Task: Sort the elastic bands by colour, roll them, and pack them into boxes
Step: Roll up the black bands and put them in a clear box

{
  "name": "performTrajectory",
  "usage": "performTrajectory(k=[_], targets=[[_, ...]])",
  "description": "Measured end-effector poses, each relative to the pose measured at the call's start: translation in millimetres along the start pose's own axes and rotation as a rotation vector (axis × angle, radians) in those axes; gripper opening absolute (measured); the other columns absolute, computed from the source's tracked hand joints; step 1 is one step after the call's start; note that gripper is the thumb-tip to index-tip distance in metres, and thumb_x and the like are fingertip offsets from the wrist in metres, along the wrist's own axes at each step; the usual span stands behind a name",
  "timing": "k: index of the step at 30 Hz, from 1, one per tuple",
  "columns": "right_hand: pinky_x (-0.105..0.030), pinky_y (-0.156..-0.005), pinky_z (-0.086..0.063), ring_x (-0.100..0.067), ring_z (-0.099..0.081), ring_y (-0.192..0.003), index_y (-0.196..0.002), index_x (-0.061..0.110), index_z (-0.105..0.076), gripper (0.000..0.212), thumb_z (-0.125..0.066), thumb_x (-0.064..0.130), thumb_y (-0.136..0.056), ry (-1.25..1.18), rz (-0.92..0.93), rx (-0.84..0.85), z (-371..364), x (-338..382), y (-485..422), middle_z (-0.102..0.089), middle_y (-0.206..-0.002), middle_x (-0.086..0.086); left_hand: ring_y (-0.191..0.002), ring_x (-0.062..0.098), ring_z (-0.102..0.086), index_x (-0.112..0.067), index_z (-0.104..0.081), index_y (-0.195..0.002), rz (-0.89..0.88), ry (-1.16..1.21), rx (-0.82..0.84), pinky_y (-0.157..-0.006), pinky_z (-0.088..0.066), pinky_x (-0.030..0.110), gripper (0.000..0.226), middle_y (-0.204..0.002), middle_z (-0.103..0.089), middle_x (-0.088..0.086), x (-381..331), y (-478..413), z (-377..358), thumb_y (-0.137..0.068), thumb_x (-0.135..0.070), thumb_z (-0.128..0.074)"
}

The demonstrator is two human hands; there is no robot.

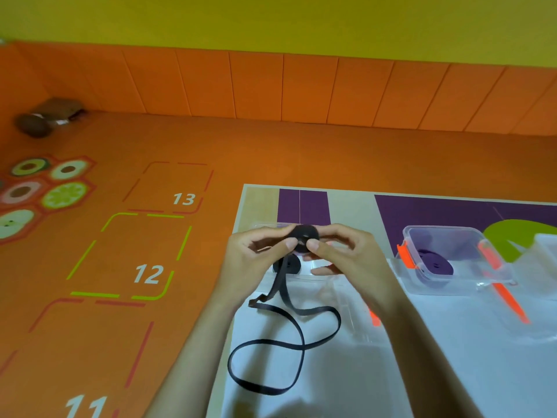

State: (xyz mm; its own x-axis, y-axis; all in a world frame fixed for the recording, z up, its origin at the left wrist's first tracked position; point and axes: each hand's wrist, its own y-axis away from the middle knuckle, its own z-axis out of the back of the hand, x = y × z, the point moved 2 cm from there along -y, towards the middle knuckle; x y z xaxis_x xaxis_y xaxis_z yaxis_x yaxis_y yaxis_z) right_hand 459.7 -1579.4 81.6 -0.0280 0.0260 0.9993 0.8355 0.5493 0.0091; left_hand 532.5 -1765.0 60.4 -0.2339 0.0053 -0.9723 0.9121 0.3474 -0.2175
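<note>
Nearest, the loose tail of the black elastic band (271, 351) lies in slack loops on the worktop (452, 372) and rises to the hands. The left hand (256, 257) and right hand (346, 254) both pinch the half-wound black roll (306, 235) between thumb and curled fingers (291, 244). They hold it above a clear box (328, 292), where what looks like a finished roll (287, 263) lies. To wind well, keep the coil flat and feed the tail untwisted, under even tension. Farther right, a second box (446, 236) holds purple rolls (434, 263).
</note>
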Motion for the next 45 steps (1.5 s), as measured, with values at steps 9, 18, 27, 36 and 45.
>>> performTrajectory(k=[9, 18, 27, 36, 45], targets=[[-0.025, -0.065, -0.064, -0.026, -0.078, -0.065, -0.105, 0.006, -0.077, 0.01, -0.075, 0.012, -0.097, 0.048, 0.143, -0.148, -3.7, 11.1, -8.2, -0.077, -0.075, -0.015, -0.104, 0.018, -0.079, -0.025, -0.081, -0.107, 0.03, 0.092, -0.088, -0.086, -0.058, 0.019, 0.025, -0.107, -0.083, 0.003, -3.4, 2.5, -3.8, -0.085, -0.015, -0.088], [-0.031, -0.07, -0.067, -0.026, -0.08, -0.088, -0.111, 0.015, -0.081, 0.02, -0.077, 0.005, -0.094, 0.203, 0.128, 0.039, 3.6, 10.7, -4.7, -0.076, -0.094, -0.003, -0.093, 0.015, -0.08, -0.029, -0.084, -0.097, -0.036, -0.04, -0.027, -0.077, -0.059, 0.018, 0.025, -0.098, -0.083, -0.002, -19.7, -0.9, 3.1, -0.083, -0.009, -0.089], [-0.03, -0.078, -0.065, -0.034, -0.081, -0.086, -0.105, 0.007, -0.077, 0.013, -0.077, 0.004, -0.092, -0.179, 0.253, -0.118, -20.3, 20.5, -5.8, -0.079, -0.091, -0.007, -0.094, 0.012, -0.078, -0.024, -0.085, -0.095, 0.023, 0.126, -0.079, -0.081, -0.058, 0.018, 0.018, -0.101, -0.083, 0.005, -46.2, -13.6, 9.9, -0.08, -0.017, -0.091], [-0.031, -0.079, -0.065, -0.031, -0.082, -0.09, -0.115, 0.015, -0.075, 0.026, -0.08, 0.003, -0.092, 0.051, 0.128, 0.099, -15.5, 34.4, -10.1, -0.082, -0.094, -0.014, -0.092, 0.015, -0.08, -0.019, -0.085, -0.098, -0.075, -0.104, -0.052, -0.079, -0.059, 0.018, 0.013, -0.096, -0.084, -0.002, -56.1, -11.1, 12.8, -0.088, -0.009, -0.085], [-0.034, -0.083, -0.065, -0.034, -0.08, -0.097, -0.108, 0.012, -0.078, 0.017, -0.079, 0.007, -0.092, -0.196, 0.092, -0.044, -26.7, 13.8, -1.5, -0.081, -0.1, -0.019, -0.108, 0.012, -0.077, -0.027, -0.085, -0.109, 0.006, 0.115, -0.096, -0.087, -0.057, 0.016, 0.027, -0.112, -0.082, -0.002, -38.5, -3.2, -0.4, -0.09, -0.008, -0.083]])
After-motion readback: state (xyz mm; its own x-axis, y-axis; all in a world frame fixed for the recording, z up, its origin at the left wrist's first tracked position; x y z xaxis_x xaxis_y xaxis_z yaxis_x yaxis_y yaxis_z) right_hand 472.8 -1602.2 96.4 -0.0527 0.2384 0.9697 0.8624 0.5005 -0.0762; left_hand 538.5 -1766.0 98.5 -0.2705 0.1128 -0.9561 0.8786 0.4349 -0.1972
